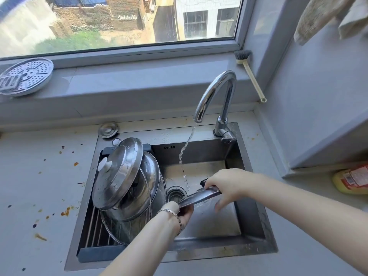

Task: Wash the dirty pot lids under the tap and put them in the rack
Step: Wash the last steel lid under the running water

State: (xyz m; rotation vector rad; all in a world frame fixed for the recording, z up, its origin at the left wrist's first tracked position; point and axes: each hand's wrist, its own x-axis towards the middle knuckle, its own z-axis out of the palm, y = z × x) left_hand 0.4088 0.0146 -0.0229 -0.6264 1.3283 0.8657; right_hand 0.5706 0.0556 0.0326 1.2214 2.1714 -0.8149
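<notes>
A steel pot lid point(200, 196) is held edge-on, nearly flat, over the sink point(211, 224). My left hand point(184, 213) grips its near rim; my right hand point(229, 186) holds its far side by the black knob. Water runs from the chrome tap point(216, 92) and falls just left of my right hand onto the lid's far end. In the rack point(95, 230) at the sink's left lean several steel lids, the front one point(117, 174) with a white knob.
The drain strainer point(176, 194) sits just behind the held lid. A small steel cap point(108, 130) lies on the sink's back rim. A perforated steamer plate point(25, 76) rests on the windowsill, a brush point(250, 73) leans at right. The counter at left is stained.
</notes>
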